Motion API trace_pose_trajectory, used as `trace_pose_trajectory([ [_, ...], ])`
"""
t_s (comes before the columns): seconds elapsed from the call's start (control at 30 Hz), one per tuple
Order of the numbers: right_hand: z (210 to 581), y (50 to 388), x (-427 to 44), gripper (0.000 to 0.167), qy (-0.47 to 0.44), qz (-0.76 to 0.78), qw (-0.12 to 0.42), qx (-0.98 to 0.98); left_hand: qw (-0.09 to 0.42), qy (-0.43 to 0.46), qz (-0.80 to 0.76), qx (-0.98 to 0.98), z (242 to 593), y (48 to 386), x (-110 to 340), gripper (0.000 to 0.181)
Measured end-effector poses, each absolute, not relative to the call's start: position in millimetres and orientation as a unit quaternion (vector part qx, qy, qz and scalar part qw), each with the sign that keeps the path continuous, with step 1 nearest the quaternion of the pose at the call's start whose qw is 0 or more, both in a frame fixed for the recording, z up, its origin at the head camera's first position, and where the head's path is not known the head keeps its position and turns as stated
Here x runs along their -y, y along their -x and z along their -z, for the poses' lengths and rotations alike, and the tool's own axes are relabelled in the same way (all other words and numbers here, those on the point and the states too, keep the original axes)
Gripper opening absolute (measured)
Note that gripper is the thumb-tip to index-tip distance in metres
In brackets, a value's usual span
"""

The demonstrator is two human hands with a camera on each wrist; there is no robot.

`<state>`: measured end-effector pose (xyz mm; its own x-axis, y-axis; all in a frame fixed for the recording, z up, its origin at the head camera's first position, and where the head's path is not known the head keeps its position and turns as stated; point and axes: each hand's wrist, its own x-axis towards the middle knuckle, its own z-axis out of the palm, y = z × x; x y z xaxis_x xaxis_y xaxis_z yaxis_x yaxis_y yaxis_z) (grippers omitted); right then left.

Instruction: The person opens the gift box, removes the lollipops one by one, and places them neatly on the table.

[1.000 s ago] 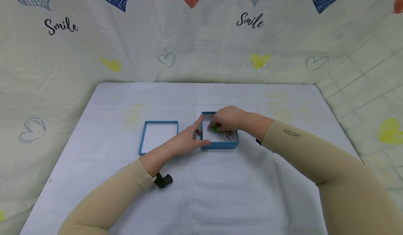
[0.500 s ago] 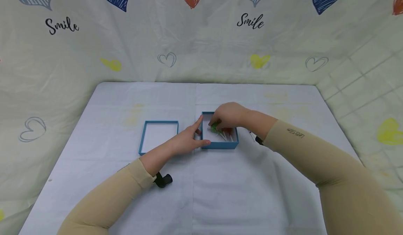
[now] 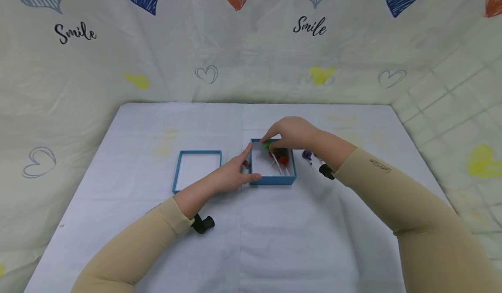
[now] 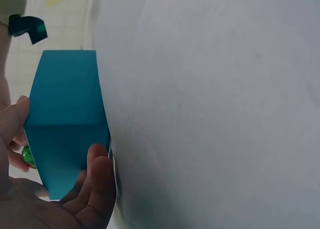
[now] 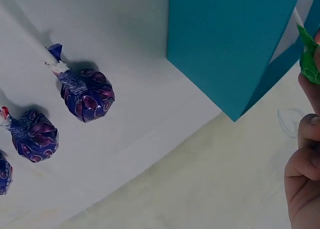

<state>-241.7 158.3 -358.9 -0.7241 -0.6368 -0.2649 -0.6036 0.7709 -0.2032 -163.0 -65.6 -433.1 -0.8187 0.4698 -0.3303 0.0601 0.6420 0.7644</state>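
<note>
- My left hand [image 3: 230, 178] spreads against the left side of the blue box [image 3: 273, 181].
- My right hand [image 3: 293, 132] pinches a green lollipop [image 5: 308, 64] over it.
- Looks part done: red lollipops [image 3: 283, 160] inside, purple lollipops [image 5: 89, 96] right of the box.

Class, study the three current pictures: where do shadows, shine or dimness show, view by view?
Head view: bright, with soft shadows on the white tablecloth; left wrist view: the blue box looks lighter on its upper face than its lower one; right wrist view: dimmest, with small highlights on the purple lollipops and shadows beside them.
</note>
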Motion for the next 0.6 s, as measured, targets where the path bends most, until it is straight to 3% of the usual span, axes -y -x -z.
trace_pose_trajectory([
  [0.6,346,235,-229,0.028,0.245,0.14,0.12,-0.952,0.253,-0.155,-0.389,-0.872,434,162,64,0.1],
])
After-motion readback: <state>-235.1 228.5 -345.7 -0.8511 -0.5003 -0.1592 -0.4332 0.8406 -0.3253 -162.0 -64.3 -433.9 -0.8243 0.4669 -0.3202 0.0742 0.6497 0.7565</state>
